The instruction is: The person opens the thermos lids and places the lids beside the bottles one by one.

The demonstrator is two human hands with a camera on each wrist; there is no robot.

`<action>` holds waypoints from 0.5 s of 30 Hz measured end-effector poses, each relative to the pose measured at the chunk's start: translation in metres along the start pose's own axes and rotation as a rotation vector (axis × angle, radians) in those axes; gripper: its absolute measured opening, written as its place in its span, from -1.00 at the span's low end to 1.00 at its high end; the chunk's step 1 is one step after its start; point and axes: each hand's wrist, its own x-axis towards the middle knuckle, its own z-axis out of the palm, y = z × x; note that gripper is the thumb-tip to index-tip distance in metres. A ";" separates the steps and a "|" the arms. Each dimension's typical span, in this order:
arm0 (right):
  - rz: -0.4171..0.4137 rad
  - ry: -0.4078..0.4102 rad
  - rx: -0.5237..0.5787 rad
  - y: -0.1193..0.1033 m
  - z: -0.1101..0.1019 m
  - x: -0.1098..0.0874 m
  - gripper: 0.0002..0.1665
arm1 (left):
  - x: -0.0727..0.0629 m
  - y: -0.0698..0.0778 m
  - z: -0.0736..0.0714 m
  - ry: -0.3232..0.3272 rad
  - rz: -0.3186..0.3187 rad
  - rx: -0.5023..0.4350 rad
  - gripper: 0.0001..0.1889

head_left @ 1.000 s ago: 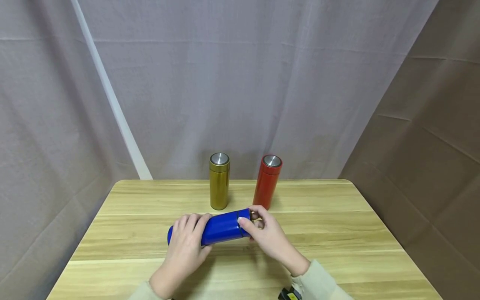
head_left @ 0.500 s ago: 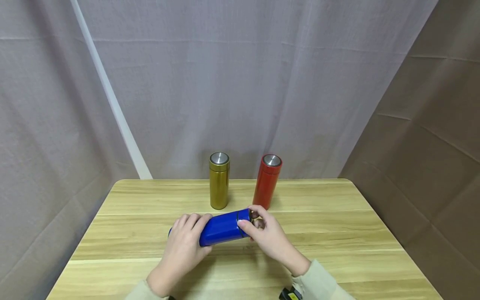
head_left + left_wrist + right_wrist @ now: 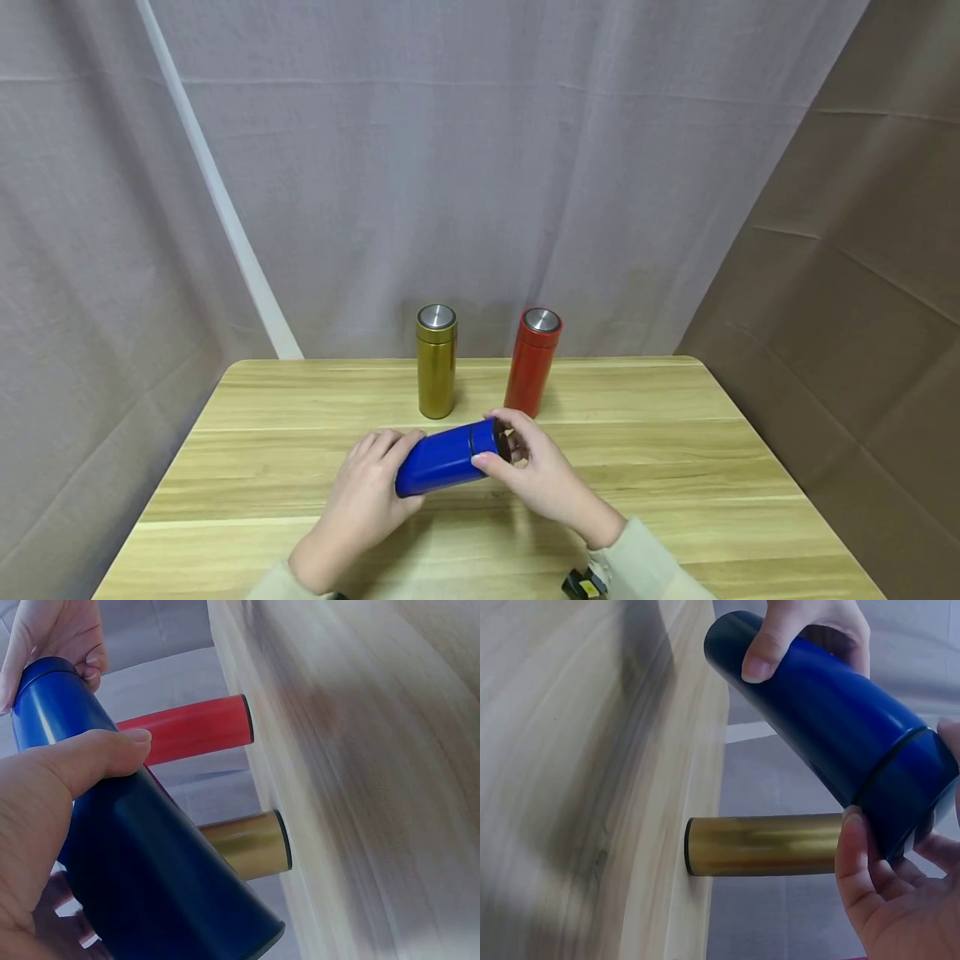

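Observation:
A blue thermos flask [image 3: 442,460] is held tilted above the table, its lid end toward the right. My left hand [image 3: 367,487] grips its body from the left, thumb on the near side and fingers over the top. At the other end my right hand [image 3: 543,475] holds the lid [image 3: 484,437], thumb on the near side and fingers around the far rim. The left wrist view shows the left thumb [image 3: 97,757] lying across the blue body. In the right wrist view a dark seam circles the flask below its lid.
Behind the hands a gold flask [image 3: 437,367] and a red flask [image 3: 533,367] stand upright on the wooden table [image 3: 300,400], silver discs on their lids. Grey curtain [image 3: 480,167] hangs behind the table, and brown cloth [image 3: 847,350] hangs on the right.
The blue flask's lid end has shifted slightly left and turned so more of its dark end shows. The right thumb and fingers have spread a little wider around the lid.

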 end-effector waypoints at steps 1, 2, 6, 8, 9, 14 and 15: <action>-0.011 -0.006 -0.014 0.000 -0.001 0.000 -0.39 | 0.000 0.000 0.000 -0.007 -0.004 -0.002 -0.18; -0.022 -0.010 -0.032 0.001 -0.002 0.000 -0.39 | 0.000 0.000 0.000 -0.014 -0.008 -0.005 -0.19; -0.045 -0.037 -0.076 0.001 -0.004 0.001 -0.39 | 0.000 0.000 -0.001 -0.027 -0.013 -0.016 -0.19; -0.050 -0.050 -0.094 0.002 -0.004 0.001 -0.38 | 0.000 0.000 -0.001 -0.028 -0.014 -0.016 -0.19; -0.051 -0.057 -0.098 0.002 -0.005 0.002 -0.38 | -0.001 0.000 -0.001 -0.028 -0.013 -0.013 -0.18; -0.074 -0.072 -0.097 0.007 -0.007 0.002 -0.37 | -0.001 0.000 -0.001 -0.013 -0.025 -0.019 -0.18; -0.076 -0.071 -0.090 0.007 -0.007 0.003 -0.37 | -0.001 0.000 -0.001 -0.004 -0.027 -0.021 -0.17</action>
